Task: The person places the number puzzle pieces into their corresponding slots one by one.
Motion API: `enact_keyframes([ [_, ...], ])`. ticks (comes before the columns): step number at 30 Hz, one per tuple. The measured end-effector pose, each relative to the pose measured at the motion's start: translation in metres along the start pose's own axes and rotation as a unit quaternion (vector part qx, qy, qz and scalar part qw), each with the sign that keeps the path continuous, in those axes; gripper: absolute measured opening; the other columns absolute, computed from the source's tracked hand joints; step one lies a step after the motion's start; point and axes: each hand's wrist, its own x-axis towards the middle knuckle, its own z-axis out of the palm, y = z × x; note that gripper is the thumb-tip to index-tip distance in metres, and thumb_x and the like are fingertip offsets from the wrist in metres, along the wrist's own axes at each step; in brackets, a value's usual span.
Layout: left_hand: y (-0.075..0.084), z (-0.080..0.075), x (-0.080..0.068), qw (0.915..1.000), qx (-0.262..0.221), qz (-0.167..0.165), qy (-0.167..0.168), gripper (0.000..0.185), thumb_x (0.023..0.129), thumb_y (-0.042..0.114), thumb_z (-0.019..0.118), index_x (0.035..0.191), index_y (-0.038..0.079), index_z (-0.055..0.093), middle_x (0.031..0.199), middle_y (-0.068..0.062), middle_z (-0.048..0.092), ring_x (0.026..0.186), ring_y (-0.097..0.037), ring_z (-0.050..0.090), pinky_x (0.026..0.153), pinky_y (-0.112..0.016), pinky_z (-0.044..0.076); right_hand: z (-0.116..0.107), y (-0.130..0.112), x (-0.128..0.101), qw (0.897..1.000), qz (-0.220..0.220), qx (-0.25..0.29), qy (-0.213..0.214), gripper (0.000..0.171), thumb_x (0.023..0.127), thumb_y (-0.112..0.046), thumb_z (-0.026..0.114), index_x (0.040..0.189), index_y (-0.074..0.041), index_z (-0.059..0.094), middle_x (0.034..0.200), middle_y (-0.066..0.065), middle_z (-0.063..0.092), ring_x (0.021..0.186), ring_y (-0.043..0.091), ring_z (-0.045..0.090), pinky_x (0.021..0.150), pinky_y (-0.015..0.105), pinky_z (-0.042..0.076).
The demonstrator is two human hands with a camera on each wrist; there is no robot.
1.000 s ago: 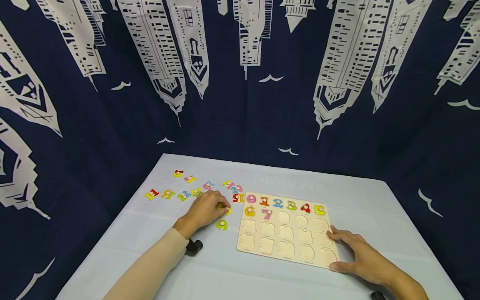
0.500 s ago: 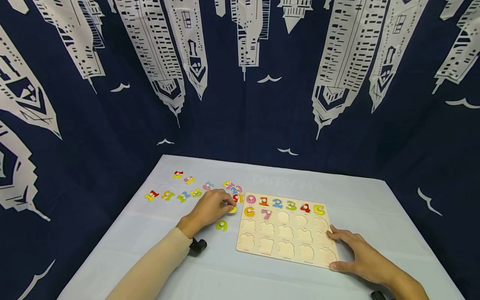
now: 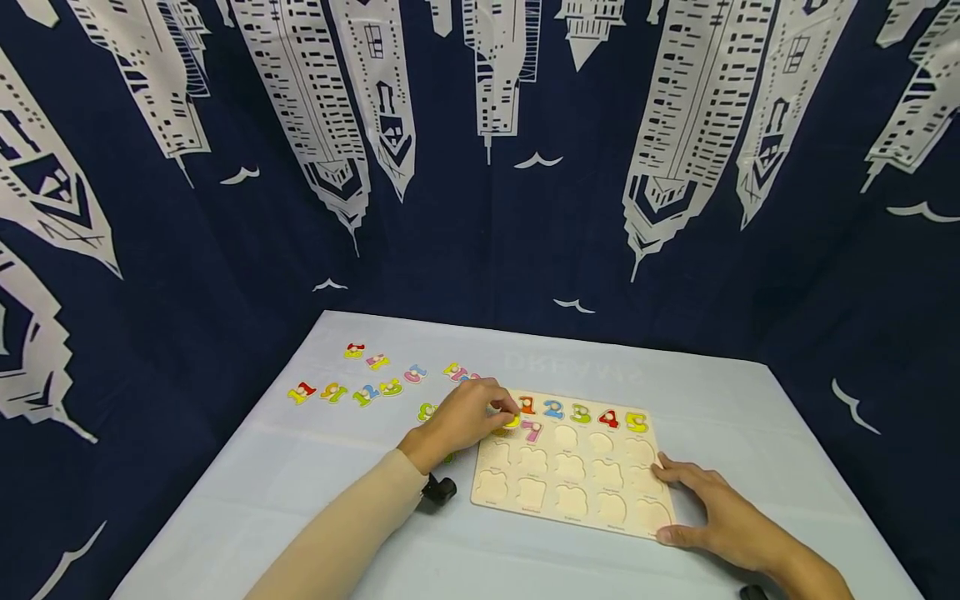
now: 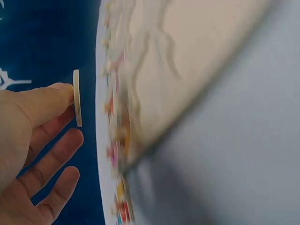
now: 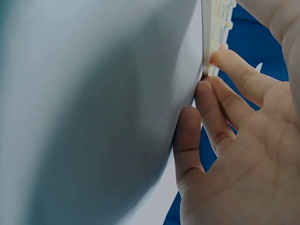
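A wooden number puzzle board (image 3: 570, 492) lies on the pale table (image 3: 337, 500). Its top row holds coloured numbers (image 3: 581, 412), and a pink 7 (image 3: 532, 430) sits below them. My left hand (image 3: 506, 414) pinches a yellow number piece (image 3: 513, 422) just above the board's upper left part. In the left wrist view that piece (image 4: 77, 98) shows edge-on at my left hand's (image 4: 70, 110) fingertips, a little off the blurred board (image 4: 187, 56). My right hand (image 3: 663, 502) rests flat on the board's near right corner, fingers (image 5: 220, 58) against its edge (image 5: 206, 33).
Several loose number pieces lie left of the board, among them a red 11 (image 3: 302, 392), a blue-green 12 (image 3: 366, 394) and a green one (image 3: 427, 411). A black wrist mount (image 3: 438, 488) sits under my left forearm. A dark curtain with white towers (image 3: 480, 167) hangs behind.
My left hand has moved right from the loose pieces to over the board's upper left, carrying the yellow piece. A green piece it covered now shows. My right hand has stayed put.
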Motion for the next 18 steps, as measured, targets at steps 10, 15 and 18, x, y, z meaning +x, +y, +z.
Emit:
enact_keyframes([
  [10, 0.03, 0.029, 0.028, 0.9993, -0.012, 0.01, -0.035, 0.007, 0.108, 0.022, 0.087, 0.112, 0.025, 0.092, 0.108, 0.009, 0.081, 0.098, -0.009, 0.073, 0.092, -0.022, 0.058, 0.001, 0.0, -0.002, 1.0, -0.008, -0.021, 0.013, 0.097, 0.081, -0.053, 0.103, 0.162, -0.015, 0.066, 0.182, 0.02, 0.05, 0.158, 0.052, 0.052, 0.12, 0.061, 0.051],
  [15, 0.037, 0.042, 0.041, 0.9982, -0.013, 0.015, -0.056, 0.006, 0.108, 0.022, 0.087, 0.111, 0.025, 0.092, 0.106, 0.01, 0.08, 0.096, -0.005, 0.068, 0.091, -0.019, 0.056, 0.001, -0.001, -0.002, 1.0, -0.008, -0.012, 0.012, 0.097, 0.081, -0.051, 0.104, 0.162, -0.013, 0.065, 0.182, 0.022, 0.049, 0.157, 0.054, 0.051, 0.121, 0.069, 0.049],
  [18, 0.037, 0.051, 0.046, 0.9978, -0.006, 0.024, -0.062, 0.005, 0.108, 0.022, 0.087, 0.109, 0.025, 0.091, 0.105, 0.011, 0.081, 0.094, -0.003, 0.066, 0.09, -0.017, 0.055, 0.001, -0.001, -0.002, 1.0, -0.009, -0.01, 0.01, 0.097, 0.082, -0.05, 0.104, 0.162, -0.012, 0.065, 0.182, 0.022, 0.048, 0.157, 0.054, 0.051, 0.121, 0.077, 0.046],
])
